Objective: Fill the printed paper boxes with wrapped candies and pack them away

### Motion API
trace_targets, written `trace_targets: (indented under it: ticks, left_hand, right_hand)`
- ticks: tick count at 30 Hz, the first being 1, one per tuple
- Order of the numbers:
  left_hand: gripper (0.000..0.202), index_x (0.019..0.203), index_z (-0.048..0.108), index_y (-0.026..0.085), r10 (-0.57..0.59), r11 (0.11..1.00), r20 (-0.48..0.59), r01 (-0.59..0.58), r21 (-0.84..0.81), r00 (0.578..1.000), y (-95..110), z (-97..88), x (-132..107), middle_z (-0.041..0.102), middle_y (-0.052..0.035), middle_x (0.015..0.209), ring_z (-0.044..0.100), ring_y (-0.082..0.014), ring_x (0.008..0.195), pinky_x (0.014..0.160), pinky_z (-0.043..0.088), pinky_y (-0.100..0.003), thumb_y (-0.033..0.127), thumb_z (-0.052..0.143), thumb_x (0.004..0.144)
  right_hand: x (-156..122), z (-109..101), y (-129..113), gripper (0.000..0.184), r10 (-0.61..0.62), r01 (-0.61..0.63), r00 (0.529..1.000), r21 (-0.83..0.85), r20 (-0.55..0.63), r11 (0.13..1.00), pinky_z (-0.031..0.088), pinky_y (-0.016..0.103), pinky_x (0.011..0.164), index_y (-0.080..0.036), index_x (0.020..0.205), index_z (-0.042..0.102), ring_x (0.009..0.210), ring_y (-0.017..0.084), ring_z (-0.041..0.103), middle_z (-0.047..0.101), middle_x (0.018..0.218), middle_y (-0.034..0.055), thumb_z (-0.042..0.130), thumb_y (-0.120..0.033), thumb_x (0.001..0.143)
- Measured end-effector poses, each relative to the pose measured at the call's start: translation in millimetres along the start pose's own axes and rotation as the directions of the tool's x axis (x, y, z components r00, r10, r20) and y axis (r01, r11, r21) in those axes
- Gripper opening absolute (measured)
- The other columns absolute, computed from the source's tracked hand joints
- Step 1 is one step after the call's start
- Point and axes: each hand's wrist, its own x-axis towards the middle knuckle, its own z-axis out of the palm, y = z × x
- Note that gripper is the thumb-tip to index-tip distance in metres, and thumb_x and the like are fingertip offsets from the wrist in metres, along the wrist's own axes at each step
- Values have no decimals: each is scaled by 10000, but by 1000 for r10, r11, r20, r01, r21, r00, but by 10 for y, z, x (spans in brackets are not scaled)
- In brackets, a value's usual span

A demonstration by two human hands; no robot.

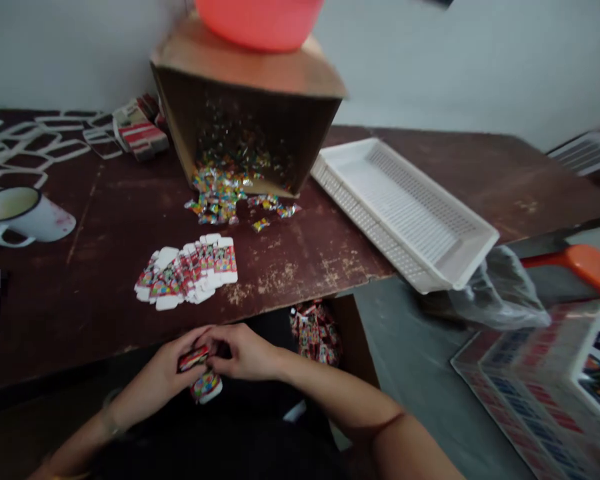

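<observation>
Head view: both hands meet just below the near edge of the table, closed on one small printed carton. Left hand grips its side; right hand pinches its top with curled fingers. Flat cartons lie on the table above them, candies spill from a tipped cardboard box farther back.
</observation>
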Motion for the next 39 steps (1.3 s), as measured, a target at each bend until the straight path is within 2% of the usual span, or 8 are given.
trace_targets:
  ticks: [3, 5, 8, 13, 20, 25, 35, 39]
  left_hand:
    - [534, 1210, 661, 254, -34, 999, -75, 37, 32, 997, -29, -215, 51, 723, -55, 1172, 639, -325, 1095, 973, 496, -408, 352, 770, 697]
    - [521, 1179, 684, 260, -57, 998, -91, 53, -47, 994, -51, -304, 63, 748, -46, 1108, 666, -326, 1038, 936, 520, -395, 380, 784, 682]
    - [585, 1228, 646, 259, -155, 944, -103, 117, -308, 983, -46, -337, 31, 739, -47, 1126, 669, -317, 1050, 894, 549, -359, 388, 796, 676]
    - [514, 1181, 662, 208, -322, 741, -139, 158, -652, 936, -29, -309, 45, 730, -84, 1135, 651, -273, 1094, 876, 551, -295, 335, 799, 702]
    - [360, 1103, 617, 182, -182, 794, -9, 142, -591, 983, 52, 12, 299, 728, -86, 1021, 709, -233, 830, 646, 587, -315, 299, 732, 783]
    - [396, 1171, 572, 190, -77, 855, 157, 146, -498, 985, 167, 345, 350, 686, -94, 1084, 692, -233, 879, 663, 598, -331, 298, 698, 811]
    - [491, 1269, 487, 226, -72, 848, 147, 138, -512, 987, 217, 440, 212, 666, -57, 940, 663, -225, 824, 613, 581, -322, 314, 660, 818]
    - [490, 1237, 517, 205, -45, 896, 95, 82, -437, 994, 242, 408, 219, 649, -38, 888, 632, -202, 781, 587, 558, -291, 331, 677, 791]
  right_hand:
    - [533, -811, 175, 233, -60, 12, 990, -353, -127, 936, 478, 266, 885, -201, 1098, 650, 976, 145, 636, 693, 1068, 31, 475, -200, 943]
    - [809, -1423, 282, 276, -44, -246, 916, -644, -399, 724, 419, 367, 1001, -196, 1162, 639, 1129, 202, 571, 649, 1196, 89, 464, -204, 949]
    - [861, -1895, 457, 368, -33, -321, 897, -699, -441, 639, 317, 493, 1080, -144, 1254, 594, 1275, 290, 455, 553, 1332, 171, 550, -279, 914]
    - [90, -1229, 743, 751, -74, -182, 953, -749, -295, 637, 209, 542, 1146, -171, 1401, 437, 1396, 313, 304, 428, 1457, 162, 639, -568, 797]
    - [-550, -302, 338, 214, -18, -161, 879, -333, -477, 929, 478, 366, 950, -192, 1078, 620, 1055, 193, 598, 651, 1092, 108, 448, -241, 960]
    - [-232, -327, -174, 111, 35, -97, 792, -70, -610, 993, 365, 372, 1055, -210, 930, 677, 1209, 207, 491, 537, 1266, 82, 612, -285, 879]
    - [-154, -249, -163, 220, -74, -186, 749, -316, -658, 931, 258, 460, 1084, -254, 1046, 683, 1241, 245, 417, 526, 1273, 72, 676, -266, 826]
    - [-225, -270, -272, 115, -115, -140, 876, -477, -468, 868, 147, 505, 1126, -257, 901, 711, 1309, 255, 347, 531, 1301, 36, 602, -292, 889]
